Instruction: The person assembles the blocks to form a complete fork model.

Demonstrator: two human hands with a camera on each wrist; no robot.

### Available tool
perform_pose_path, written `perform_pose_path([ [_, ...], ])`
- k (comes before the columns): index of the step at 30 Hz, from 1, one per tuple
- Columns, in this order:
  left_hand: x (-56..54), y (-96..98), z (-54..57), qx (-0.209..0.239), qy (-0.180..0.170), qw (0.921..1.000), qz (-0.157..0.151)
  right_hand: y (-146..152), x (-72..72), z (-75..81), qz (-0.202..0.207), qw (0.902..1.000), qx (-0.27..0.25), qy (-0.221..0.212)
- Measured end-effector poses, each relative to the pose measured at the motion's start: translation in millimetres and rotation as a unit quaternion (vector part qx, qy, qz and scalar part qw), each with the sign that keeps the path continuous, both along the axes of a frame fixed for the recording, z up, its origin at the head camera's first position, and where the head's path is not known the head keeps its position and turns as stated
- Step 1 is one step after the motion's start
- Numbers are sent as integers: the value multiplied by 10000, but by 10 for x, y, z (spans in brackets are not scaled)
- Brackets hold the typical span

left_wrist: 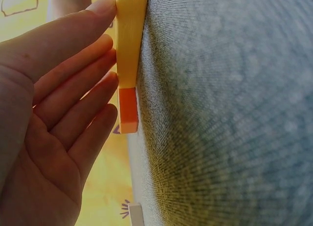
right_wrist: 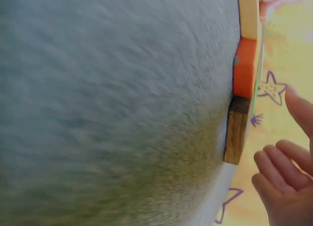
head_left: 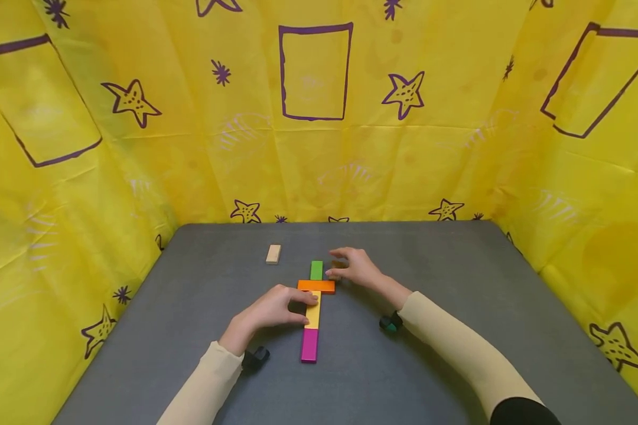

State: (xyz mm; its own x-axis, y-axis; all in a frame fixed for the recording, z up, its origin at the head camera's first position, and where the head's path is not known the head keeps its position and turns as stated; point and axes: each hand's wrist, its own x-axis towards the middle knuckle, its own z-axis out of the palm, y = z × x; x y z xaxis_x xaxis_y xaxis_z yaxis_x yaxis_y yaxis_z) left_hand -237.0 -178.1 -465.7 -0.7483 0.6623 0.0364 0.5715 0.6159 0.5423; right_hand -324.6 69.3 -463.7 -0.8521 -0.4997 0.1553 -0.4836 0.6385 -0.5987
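My left hand rests its thumb and fingertips on the yellow block, fingers fairly straight in the left wrist view. A magenta block lies end to end with the yellow one on the near side. Crosswise at its far end lies an orange block, with a green block beyond. My right hand hovers by a dark brown block, thumb and fingers spread and apart from it in the right wrist view. That brown block lies beside the green one, partly hidden by the right hand in the head view.
A pale wooden block lies alone on the grey table, left of the green block. Yellow cloth with purple drawings hangs around the table's back and sides.
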Motion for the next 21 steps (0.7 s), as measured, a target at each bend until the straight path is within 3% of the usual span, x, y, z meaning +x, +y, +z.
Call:
perform_pose_path([
  [8,13,-28,3,41,-48,10000,51,38,158,-44,36,9989,289,378],
  [21,11,6,15,84,-308,9994,143,52,186,-103,-6,9983,312,502],
])
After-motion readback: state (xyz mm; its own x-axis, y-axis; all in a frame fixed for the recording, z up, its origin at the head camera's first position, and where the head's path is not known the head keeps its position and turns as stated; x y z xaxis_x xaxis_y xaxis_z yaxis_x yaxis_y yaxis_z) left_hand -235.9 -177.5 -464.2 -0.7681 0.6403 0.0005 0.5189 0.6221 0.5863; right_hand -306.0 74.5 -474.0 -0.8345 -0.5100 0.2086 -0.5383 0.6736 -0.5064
